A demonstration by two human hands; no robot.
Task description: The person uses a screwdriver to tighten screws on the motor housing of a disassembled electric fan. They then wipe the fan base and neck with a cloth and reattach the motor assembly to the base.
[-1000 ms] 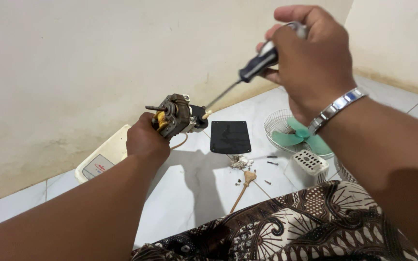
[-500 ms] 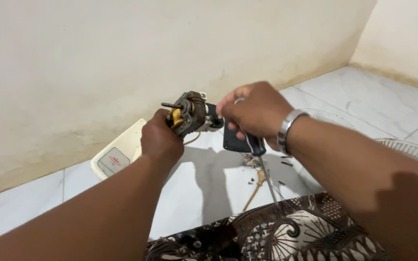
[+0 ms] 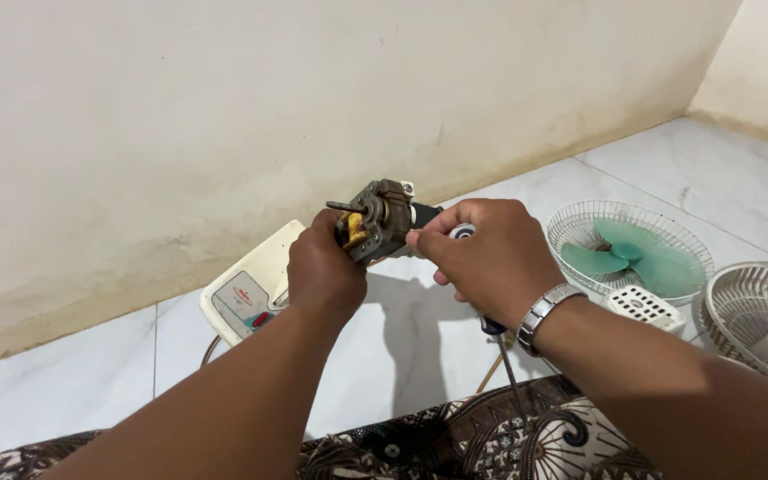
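My left hand (image 3: 324, 271) grips a small fan motor (image 3: 382, 218) with brown metal body and yellow windings, held up above the floor. My right hand (image 3: 486, 258) touches the motor's right end with its fingertips. The same hand also holds a screwdriver (image 3: 501, 351), tucked under the palm with its thin shaft pointing down toward my lap. A metal bracelet sits on my right wrist.
A white fan base with a control panel (image 3: 246, 298) lies on the white tile floor by the wall. A white fan grille holding green blades (image 3: 628, 253) and a second grille (image 3: 762, 316) lie at the right. Patterned dark cloth (image 3: 491, 440) covers my lap.
My right hand has come down from raised with the screwdriver tip at the motor. It now rests its fingers on the motor, screwdriver pointing down. The view has shifted right.
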